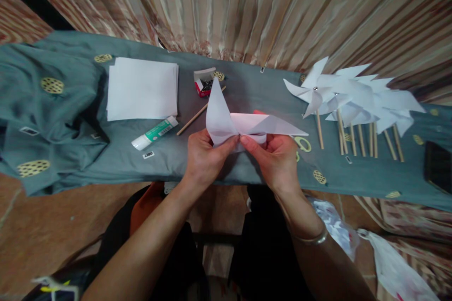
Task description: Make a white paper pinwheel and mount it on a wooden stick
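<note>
Between my two hands is a white paper pinwheel [221, 113], its blades folded in toward the middle and its pointed tips sticking up and out to the right. My left hand [205, 154] pinches it near the centre from the left, thumb on the folds. From the other side my right hand [276, 156] grips it, the thumb pressed close to the left thumb. The fingers behind the paper are mostly hidden. Just behind it lie a thin wooden stick [193, 119] and a small open red-and-white box [204, 83] of dark metal pins. Yellow-handled scissors [302, 144] show partly beside my right hand.
A stack of white paper [143, 89] and a green-and-white glue stick [155, 133] lie at the left. Several finished pinwheels [363, 99] on wooden sticks overlap at the right, with a dark phone [438, 167] at the edge. A pleated curtain [226, 9] hangs behind the green tablecloth [116, 160].
</note>
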Available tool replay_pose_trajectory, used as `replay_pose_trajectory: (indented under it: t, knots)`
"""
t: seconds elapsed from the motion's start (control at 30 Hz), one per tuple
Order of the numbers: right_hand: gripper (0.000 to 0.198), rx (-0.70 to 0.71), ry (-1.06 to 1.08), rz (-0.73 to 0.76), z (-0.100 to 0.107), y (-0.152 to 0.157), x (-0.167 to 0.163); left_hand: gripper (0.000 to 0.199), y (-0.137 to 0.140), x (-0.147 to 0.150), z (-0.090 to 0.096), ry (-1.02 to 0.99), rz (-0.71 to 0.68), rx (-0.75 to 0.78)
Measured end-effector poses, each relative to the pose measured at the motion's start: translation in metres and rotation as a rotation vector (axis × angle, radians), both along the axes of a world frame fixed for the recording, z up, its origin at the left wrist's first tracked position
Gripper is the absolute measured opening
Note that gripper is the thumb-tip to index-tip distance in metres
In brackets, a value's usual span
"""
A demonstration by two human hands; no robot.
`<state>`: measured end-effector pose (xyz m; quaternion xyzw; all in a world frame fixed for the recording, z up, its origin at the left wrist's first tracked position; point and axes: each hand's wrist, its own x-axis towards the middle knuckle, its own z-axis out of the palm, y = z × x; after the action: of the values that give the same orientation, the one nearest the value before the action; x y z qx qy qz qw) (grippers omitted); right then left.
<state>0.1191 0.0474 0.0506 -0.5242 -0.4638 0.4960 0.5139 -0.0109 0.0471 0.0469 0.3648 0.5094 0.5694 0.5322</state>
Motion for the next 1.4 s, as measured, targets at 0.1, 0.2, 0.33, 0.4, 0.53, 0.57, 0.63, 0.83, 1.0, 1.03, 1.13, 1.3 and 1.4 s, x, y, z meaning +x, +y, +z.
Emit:
replay_pose_trajectory:
  t: [0.1, 0.2, 0.33, 0.4, 0.53, 0.57, 0.63, 0.83, 1.0, 1.03, 1.13, 1.3, 1.4]
  knots:
    - [0.056, -0.012, -0.017, -0.012, -0.0002, -0.0001, 0.0005, 0.027, -0.0007, 0.0002, 0.0004, 0.001, -0.011, -0.001]
    - [0.055, -0.01, 0.002, -0.007, -0.0002, -0.0002, 0.0003, 0.026, -0.0007, 0.0005, 0.0004, 0.019, -0.011, 0.005]
    - [0.057, -0.006, 0.03, -0.008, -0.0013, -0.0001, -0.0004, 0.026, -0.0003, 0.0004, 0.0002, 0.036, -0.003, 0.013]
    - [0.059, -0.016, 0.02, -0.013, -0.0021, 0.0, -0.0007, 0.025, -0.0003, 0.0003, -0.0002, 0.047, -0.001, 0.017]
    - [0.06, -0.026, -0.008, -0.018, -0.003, -0.0001, -0.0009, 0.025, -0.0005, 0.0004, -0.0026, 0.057, -0.004, 0.028]
    - [0.06, -0.027, -0.012, -0.019, -0.0031, -0.0002, -0.0009, 0.025, -0.0005, 0.0005, -0.0033, 0.055, -0.007, 0.029]
    - [0.06, -0.028, -0.021, -0.022, -0.0033, 0.0, -0.0011, 0.026, -0.0007, 0.0006, -0.0041, 0.056, -0.007, 0.029]
    - [0.058, -0.024, -0.002, -0.034, -0.0037, 0.0007, -0.0019, 0.025, -0.0007, 0.0005, -0.0046, 0.09, 0.001, 0.038]
    - [0.054, -0.033, 0.01, -0.049, -0.0024, 0.0007, -0.0024, 0.024, -0.0012, -0.0001, -0.0067, 0.111, -0.005, 0.058]
    - [0.053, -0.034, 0.006, -0.048, -0.002, 0.0006, -0.0025, 0.024, -0.0013, -0.0001, -0.007, 0.109, -0.007, 0.057]
    - [0.05, -0.033, -0.029, -0.034, -0.001, 0.0005, -0.0028, 0.025, -0.0015, 0.0, -0.007, 0.105, -0.007, 0.039]
    - [0.047, -0.038, -0.056, -0.041, 0.0002, 0.0002, -0.004, 0.024, -0.0023, 0.0002, -0.0044, 0.128, 0.01, 0.019]
    - [0.045, -0.026, -0.016, -0.044, -0.0004, 0.0001, -0.0044, 0.023, -0.0025, -0.0004, -0.0026, 0.133, 0.004, 0.023]
